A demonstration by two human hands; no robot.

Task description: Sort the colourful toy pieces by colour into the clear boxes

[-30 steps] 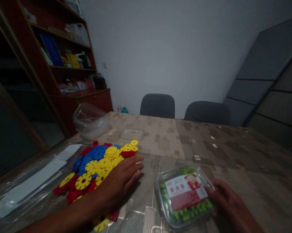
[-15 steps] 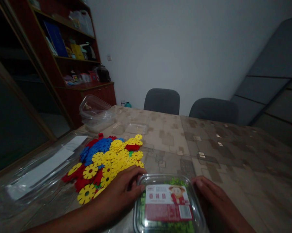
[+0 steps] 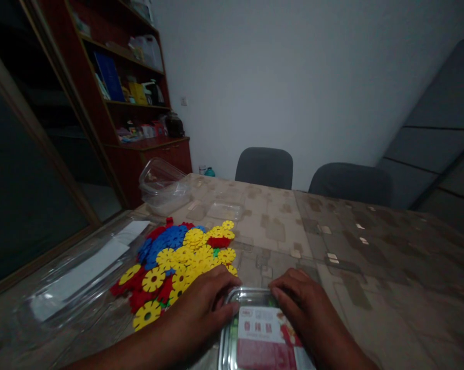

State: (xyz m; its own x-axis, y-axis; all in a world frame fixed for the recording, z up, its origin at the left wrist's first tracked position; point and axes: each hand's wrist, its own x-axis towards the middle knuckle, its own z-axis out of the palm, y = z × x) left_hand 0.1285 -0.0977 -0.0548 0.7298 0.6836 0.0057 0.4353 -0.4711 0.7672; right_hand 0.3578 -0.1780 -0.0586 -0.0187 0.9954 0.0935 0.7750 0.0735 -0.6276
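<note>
A clear plastic box (image 3: 255, 336) with a red and white label on its lid sits at the near edge of the table, partly cut off by the frame. My left hand (image 3: 207, 308) rests on its left far corner with fingers curled over the lid's rim. My right hand (image 3: 305, 306) lies on the lid's right far side, fingers bent over the edge. Just left of my left hand lies a pile of flat yellow, red and blue flower-shaped plastic pieces (image 3: 178, 257).
The table (image 3: 371, 267) has a patterned brown cover. Stacked clear containers (image 3: 162, 187) and a clear lid (image 3: 226, 209) stand at the back left, a plastic sleeve with white paper (image 3: 81, 272) at the left. Two grey chairs (image 3: 265, 167) and a wooden shelf unit (image 3: 131, 87) stand behind.
The box has slid toward me and leftward. My left hand left the pile and came onto the box's left corner; my right hand moved onto the lid's far right side.
</note>
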